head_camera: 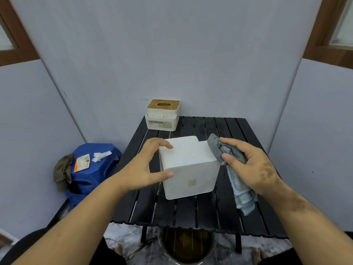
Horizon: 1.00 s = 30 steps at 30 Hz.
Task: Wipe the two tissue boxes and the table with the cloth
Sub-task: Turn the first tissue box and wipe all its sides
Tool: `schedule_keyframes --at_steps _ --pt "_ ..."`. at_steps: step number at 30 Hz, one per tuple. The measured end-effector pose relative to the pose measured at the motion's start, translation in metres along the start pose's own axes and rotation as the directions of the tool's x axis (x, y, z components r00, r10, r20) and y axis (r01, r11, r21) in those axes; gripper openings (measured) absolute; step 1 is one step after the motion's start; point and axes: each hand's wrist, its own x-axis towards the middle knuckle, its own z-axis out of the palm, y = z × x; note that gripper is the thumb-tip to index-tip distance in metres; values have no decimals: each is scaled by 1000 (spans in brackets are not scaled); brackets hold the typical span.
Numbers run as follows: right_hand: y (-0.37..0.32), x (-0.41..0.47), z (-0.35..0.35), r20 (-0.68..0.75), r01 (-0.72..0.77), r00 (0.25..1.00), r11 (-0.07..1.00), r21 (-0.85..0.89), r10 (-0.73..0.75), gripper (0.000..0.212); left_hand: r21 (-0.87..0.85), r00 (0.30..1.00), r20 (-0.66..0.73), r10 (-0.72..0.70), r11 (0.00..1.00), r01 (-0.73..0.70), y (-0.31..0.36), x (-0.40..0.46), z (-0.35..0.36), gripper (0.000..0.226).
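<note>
On the black slatted tabletop (pixel 191 207), near its middle, we have the plain white tissue box (pixel 189 167) tipped off level, one corner turned toward us. Our left hand (pixel 145 169) steadies it from its left side, fingers (pixel 166 144) curled over the top edge and thumb pressed on the near face. Our right hand (pixel 250 163) holds the grey cloth (pixel 229 155) bunched between thumb and fingers, the free end hanging down toward the tabletop. What the next stroke turns on: the cloth sits just beside the box's right edge, touching or nearly touching it at the top corner, so the box lies directly left of the right hand and that hand is the one placed to wipe. We judge the right face and top to be within easiest reach. The second tissue box (pixel 162 117), with a wooden lid, stands at the far left corner, well apart from both hands and seemingly still to do
</note>
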Motion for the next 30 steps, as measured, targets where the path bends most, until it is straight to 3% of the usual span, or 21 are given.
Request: schedule_keyframes --at_steps 3,7,10,12,19,23,27,30 --pt "9 6 -17 -14 -54 999 996 -71 53 39 246 1000 15 22 969 -25 38 19 -8 74" --pt "18 12 -24 22 -102 994 986 -128 106 35 649 989 141 -44 759 -59 85 60 6 88" --pt "21 11 -20 58 -129 989 987 -93 135 35 775 960 229 -162 627 -80 106 85 23 90" --pt "24 8 -15 61 -146 987 985 -87 152 35 794 954 248 -170 600 -99 111 95 28 85" --pt "22 -4 -9 56 -131 990 991 -34 132 35 567 959 235 -158 824 -3 104 92 6 74" --pt "21 -7 -16 14 -111 994 990 -91 113 36 205 975 143 -172 968 141 75 60 -29 75" --pt "23 -11 -17 -26 -121 993 987 -110 118 36 -84 981 79 -176 980 183 28 17 -35 78" --pt "23 -16 -11 28 -133 990 989 -60 135 37 -255 983 53 -178 949 186 0 -8 -26 78"
